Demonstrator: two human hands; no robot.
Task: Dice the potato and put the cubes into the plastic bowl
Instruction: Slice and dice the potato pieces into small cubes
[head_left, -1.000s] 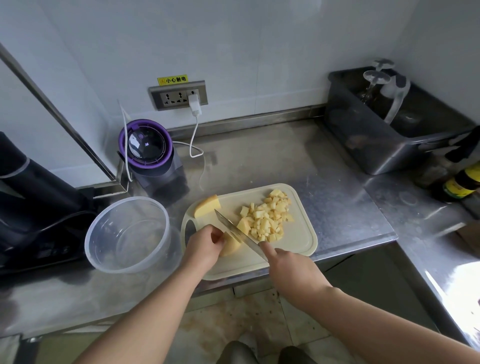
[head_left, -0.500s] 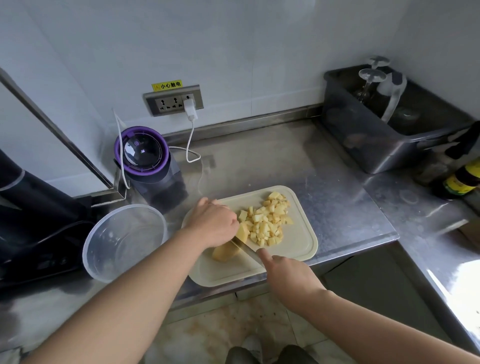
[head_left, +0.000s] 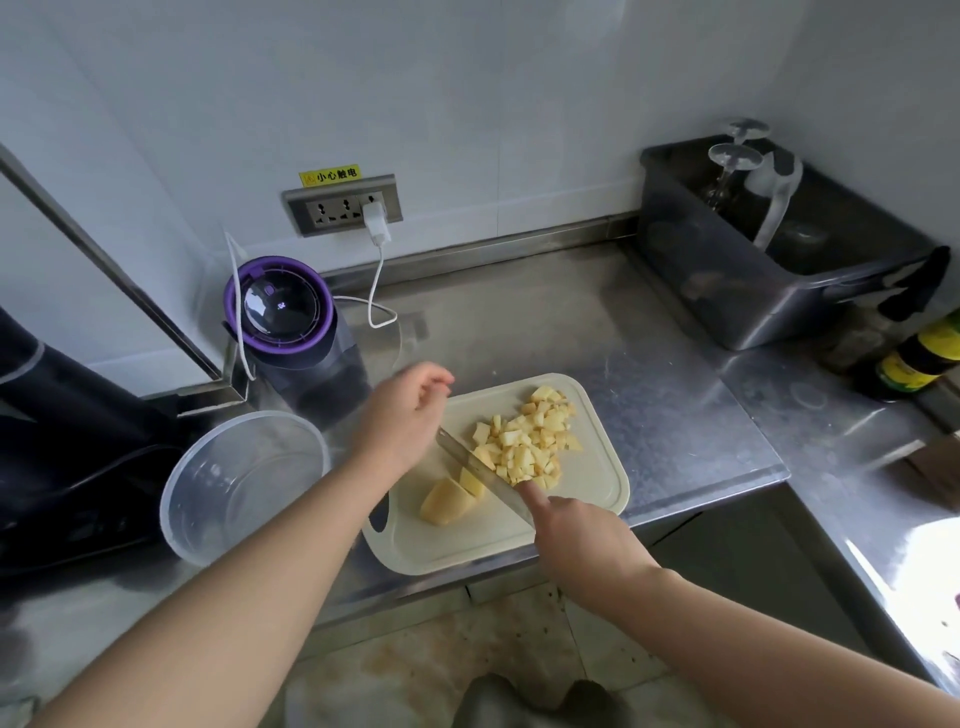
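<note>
1. Head-worn wide-angle camera looks forward and steeply down, close over a steel counter.
2. Sole view: left hand and right hand reach in from the bottom edge.

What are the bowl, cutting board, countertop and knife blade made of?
Bowl: clear plastic, slightly frosted; surfaces behind show through its wall. Cutting board: probably plastic, matte cream, moulded rim and handle slot. Countertop: stainless steel by the look, brushed grey with blurred reflections. Knife blade: likely steel, thin and grey; too blurred for more.
</note>
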